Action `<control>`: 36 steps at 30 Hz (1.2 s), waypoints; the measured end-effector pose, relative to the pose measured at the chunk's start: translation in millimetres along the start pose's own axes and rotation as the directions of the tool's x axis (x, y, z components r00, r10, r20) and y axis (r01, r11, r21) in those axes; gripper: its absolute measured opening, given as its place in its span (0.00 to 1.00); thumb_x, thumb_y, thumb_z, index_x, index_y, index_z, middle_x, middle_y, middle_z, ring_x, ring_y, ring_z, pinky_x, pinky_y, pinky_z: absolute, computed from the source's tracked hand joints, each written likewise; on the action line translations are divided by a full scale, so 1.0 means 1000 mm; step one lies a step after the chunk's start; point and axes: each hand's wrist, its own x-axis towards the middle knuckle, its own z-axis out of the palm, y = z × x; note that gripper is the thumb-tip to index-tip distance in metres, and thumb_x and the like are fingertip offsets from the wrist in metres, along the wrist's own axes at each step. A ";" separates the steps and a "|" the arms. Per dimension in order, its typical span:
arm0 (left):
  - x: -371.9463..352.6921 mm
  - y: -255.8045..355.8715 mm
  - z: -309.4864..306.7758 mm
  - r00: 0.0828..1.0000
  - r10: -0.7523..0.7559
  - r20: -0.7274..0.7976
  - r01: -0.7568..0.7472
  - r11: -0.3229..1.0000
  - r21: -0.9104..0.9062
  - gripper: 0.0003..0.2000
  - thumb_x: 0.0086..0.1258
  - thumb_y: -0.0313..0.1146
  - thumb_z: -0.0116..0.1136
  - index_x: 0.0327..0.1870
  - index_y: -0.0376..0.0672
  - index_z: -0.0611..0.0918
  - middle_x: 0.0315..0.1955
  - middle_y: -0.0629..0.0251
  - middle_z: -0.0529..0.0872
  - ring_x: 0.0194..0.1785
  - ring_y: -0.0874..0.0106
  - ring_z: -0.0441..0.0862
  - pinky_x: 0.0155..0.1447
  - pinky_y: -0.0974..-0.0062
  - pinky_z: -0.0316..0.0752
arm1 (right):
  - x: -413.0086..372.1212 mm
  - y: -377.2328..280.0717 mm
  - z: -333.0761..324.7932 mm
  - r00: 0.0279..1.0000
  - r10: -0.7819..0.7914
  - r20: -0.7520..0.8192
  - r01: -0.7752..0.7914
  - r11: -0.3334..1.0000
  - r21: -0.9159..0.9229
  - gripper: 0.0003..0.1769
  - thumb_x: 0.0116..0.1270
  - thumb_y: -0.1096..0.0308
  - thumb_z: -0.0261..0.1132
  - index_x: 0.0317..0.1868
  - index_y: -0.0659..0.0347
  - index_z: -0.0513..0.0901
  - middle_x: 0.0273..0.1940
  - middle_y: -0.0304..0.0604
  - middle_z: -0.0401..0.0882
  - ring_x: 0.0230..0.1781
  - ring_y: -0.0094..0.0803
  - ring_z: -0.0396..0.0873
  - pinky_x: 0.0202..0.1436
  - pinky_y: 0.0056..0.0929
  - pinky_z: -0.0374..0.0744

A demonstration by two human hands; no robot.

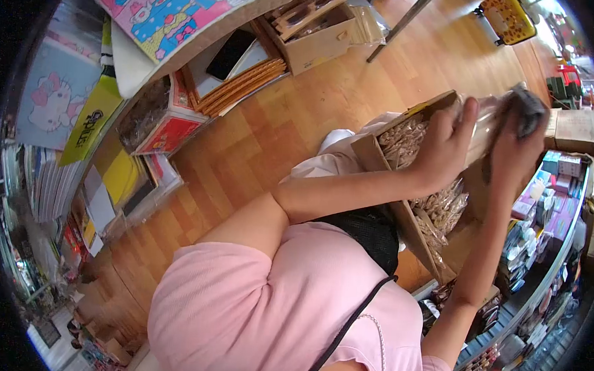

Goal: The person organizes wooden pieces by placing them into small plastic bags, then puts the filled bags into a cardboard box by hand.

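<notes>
A crumpled dark grey cloth [529, 111] is bunched in my right hand [509, 152], its fingers curled round it. My left hand [444, 149] is closed at the near end of a clear plastic packet [483, 130], which spans the gap between both hands and is partly blurred. Below them an open cardboard box [417, 234] rests by my lap. Inside lie many clear-wrapped bundles of thin beige pieces [442, 208], partly hidden by my left forearm.
On the right stands a glass display case [553, 243] with small packaged goods. A cardboard carton [313, 43] and stacked orange-edged frames [245, 84] are at the upper left. A yellow basket [510, 19] stands at the far right on the wooden floor [246, 133].
</notes>
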 end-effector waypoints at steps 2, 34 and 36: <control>0.002 -0.002 -0.001 0.997 0.075 0.028 -0.078 0.987 0.143 0.18 0.75 0.43 0.38 0.37 0.39 0.78 0.21 0.77 0.71 0.28 0.86 0.68 0.33 0.85 0.66 | 0.009 0.010 0.002 1.000 0.008 -0.022 -0.008 1.000 -0.009 0.14 0.59 0.74 0.59 0.47 0.63 0.71 0.40 0.54 0.77 0.42 0.47 0.77 0.47 0.36 0.73; -0.010 0.072 -0.009 0.938 0.250 0.238 -0.311 0.913 0.264 0.12 0.69 0.34 0.48 0.49 0.39 0.76 0.41 0.52 0.82 0.44 0.60 0.80 0.46 0.73 0.74 | 0.043 0.112 -0.025 0.951 0.307 -0.026 -0.247 0.811 0.531 0.28 0.61 0.61 0.63 0.58 0.65 0.67 0.54 0.48 0.71 0.50 0.35 0.74 0.51 0.33 0.76; 0.005 0.064 -0.003 0.817 0.539 0.203 -0.576 0.778 0.252 0.12 0.66 0.33 0.51 0.48 0.40 0.77 0.41 0.54 0.82 0.45 0.60 0.80 0.47 0.71 0.75 | 0.021 0.106 -0.035 0.867 0.453 0.209 -0.474 0.617 0.629 0.27 0.65 0.55 0.57 0.61 0.61 0.66 0.58 0.46 0.67 0.57 0.35 0.68 0.59 0.35 0.68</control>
